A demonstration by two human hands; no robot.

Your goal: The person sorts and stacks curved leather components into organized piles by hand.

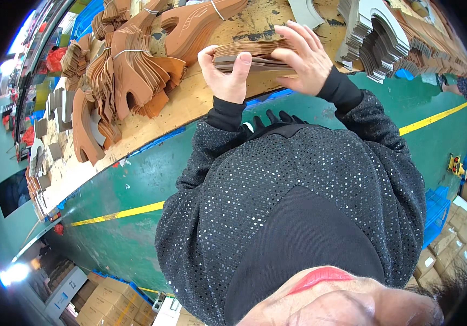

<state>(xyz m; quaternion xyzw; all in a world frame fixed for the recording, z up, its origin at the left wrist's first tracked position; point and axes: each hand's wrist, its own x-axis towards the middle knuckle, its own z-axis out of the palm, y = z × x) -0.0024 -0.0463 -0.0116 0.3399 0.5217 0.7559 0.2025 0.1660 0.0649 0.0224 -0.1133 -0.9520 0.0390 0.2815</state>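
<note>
Over the table's near edge, my two hands have a thin stack of flat cut pieces (258,50) between them, brown on top and grey below. The pieces look like shoe-upper parts, perhaps leather. My left hand (225,76) is closed round the stack's left end, thumb on the near side. At the other end, my right hand (305,61) bends round the stack with its fingers spread, the index fingertip against the pieces. Left of my hands, tied brown bundles (133,70) lie heaped, and another tied brown bundle (198,24) lies just behind.
The worn wooden table (163,115) runs from lower left to upper right. Grey curved pieces (374,38) stand stacked right of my hands, with more brown stacks (434,43) beyond. Behind me are cardboard boxes (111,301) and a blue crate (436,214) on the green floor.
</note>
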